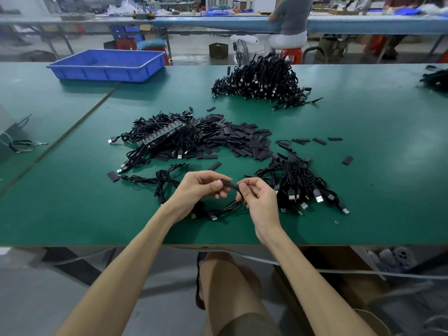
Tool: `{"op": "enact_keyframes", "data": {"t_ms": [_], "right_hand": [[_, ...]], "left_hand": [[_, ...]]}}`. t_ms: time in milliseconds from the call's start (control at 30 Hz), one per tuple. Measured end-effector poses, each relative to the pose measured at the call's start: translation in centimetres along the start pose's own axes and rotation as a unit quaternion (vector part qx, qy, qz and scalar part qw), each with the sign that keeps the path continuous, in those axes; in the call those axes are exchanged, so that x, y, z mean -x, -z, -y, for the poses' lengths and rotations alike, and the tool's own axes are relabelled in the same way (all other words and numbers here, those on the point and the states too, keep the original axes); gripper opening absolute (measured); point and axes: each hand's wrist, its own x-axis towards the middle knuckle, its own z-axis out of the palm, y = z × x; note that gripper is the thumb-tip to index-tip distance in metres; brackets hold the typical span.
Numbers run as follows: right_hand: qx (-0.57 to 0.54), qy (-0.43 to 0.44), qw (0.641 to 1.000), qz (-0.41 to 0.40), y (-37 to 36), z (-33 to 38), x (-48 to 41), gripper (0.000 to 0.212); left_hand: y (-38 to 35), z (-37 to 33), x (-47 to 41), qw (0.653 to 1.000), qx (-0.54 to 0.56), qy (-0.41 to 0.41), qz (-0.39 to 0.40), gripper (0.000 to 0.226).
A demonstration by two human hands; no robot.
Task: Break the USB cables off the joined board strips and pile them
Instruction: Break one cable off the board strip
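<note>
Left hand: my left hand [201, 187] pinches one end of a short black piece on a USB cable [229, 184], fingers curled round it.
Right hand: my right hand [259, 197] grips the other end, thumb on top. The piece may be a sleeve, but I can't tell.
Cable: it loops under my hands, plug on the table [72, 214].
Board strips: the board strips [167, 134] lie among tangled cables, ahead and left.
Pile: the pile of cables [298, 187] sits just beside my right hand.
Behind: a larger heap [261, 78] and a blue tray [106, 65].

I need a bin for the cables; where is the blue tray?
In the head view, the blue tray sits far left on the table, left of the far cable pile.
</note>
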Motion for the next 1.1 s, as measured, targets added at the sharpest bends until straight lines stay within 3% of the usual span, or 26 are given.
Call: {"op": "enact_keyframes", "data": {"t_ms": [367,533,767,900,1100], "right_hand": [[-0.016,-0.001,1.0,0.004,0.0,0.0,0.0,0.007],[0.0,0.003,1.0,-0.012,-0.4,-0.2,0.0,0.004],[0.013,0.006,1.0,-0.005,-0.6,0.0,0.3,0.005],[-0.021,-0.013,0.998,-0.054,-0.2,-0.1,0.1,0.004],[-0.048,-0.011,0.995,-0.092,-0.3,0.0,0.1,0.005]], "left_hand": [[0.9,-0.7,-0.3,0.997,0.029,0.059,0.045,0.023],[-0.2,-0.5,-0.2,0.999,0.017,0.036,-0.002,0.024],[-0.5,-1.7,-0.6,0.994,-0.043,0.093,-0.046,0.023],[-2.0,-2.1,-0.4,0.981,-0.15,0.119,-0.042,0.025],[-3.8,-2.1,-0.2,0.932,-0.359,0.054,0.0,0.009]]}}
